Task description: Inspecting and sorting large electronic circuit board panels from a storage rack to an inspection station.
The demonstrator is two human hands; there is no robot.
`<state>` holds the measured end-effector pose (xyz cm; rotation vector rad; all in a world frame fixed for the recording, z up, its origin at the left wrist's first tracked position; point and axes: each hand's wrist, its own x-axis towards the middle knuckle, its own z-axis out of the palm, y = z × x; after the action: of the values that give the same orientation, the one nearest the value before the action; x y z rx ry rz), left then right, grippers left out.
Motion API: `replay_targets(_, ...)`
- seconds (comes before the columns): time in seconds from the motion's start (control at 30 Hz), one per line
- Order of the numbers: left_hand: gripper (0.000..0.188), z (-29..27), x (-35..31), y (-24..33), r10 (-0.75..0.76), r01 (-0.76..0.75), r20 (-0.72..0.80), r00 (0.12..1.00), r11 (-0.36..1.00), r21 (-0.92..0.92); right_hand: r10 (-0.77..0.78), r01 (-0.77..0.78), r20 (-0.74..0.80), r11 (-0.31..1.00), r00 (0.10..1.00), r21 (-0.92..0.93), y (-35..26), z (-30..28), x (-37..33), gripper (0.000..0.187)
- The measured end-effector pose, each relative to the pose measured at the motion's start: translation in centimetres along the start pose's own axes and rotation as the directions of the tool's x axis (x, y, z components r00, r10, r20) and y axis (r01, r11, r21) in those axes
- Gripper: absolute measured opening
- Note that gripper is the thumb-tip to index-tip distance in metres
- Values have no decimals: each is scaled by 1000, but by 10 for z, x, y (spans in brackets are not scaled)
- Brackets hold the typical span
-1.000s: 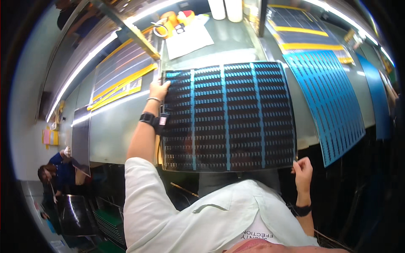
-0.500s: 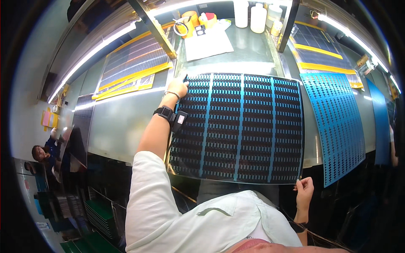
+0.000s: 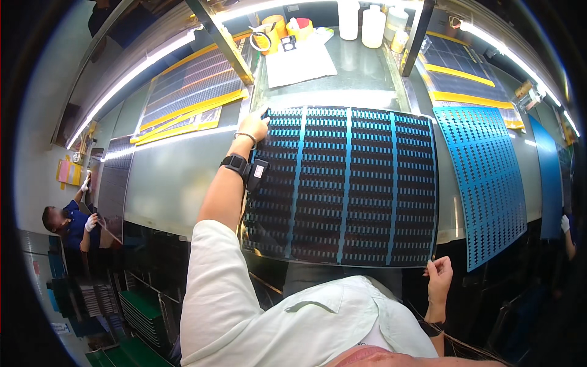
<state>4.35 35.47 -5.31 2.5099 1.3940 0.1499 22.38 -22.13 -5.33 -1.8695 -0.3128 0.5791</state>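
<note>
A large dark sheet (image 3: 324, 183) with rows of small blue marks and blue vertical strips lies in front of me, its near edge reaching past the front of the glass-topped bench. At its far left corner, my left hand (image 3: 254, 126) is closed on the edge, the fingertips partly hidden. My right hand (image 3: 439, 273) pinches the near right corner between thumb and fingers. A black band with a small dark device (image 3: 257, 174) sits on my left wrist. Right of the sheet, a blue perforated panel (image 3: 486, 183) overhangs the bench edge.
Films with yellow tape borders (image 3: 189, 92) lie to the left, with others (image 3: 461, 70) at far right. White paper (image 3: 301, 65), tape rolls (image 3: 262, 40) and white bottles (image 3: 373, 27) stand behind. A co-worker (image 3: 76, 220) in white gloves handles a dark panel at left; another gloved hand (image 3: 565, 223) shows at right.
My hands keep their places on the sheet's corners, with only a slight shift of the view. The co-worker at left now has both gloved hands raised; a gloved hand has appeared at far right.
</note>
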Motion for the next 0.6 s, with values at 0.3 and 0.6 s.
replay_targets(0.3, 41, 7, -15, 13, 67, 5, -181, 981, 928, 371, -116, 112, 27, 846, 993, -521, -41, 2, 2, 19)
replay_targets(0.6, 47, 15, -14, 8, 187, -122, -205, 961, 948, 294, -448, 764, 679, 12, 581, -645, -102, 26, 189, 62)
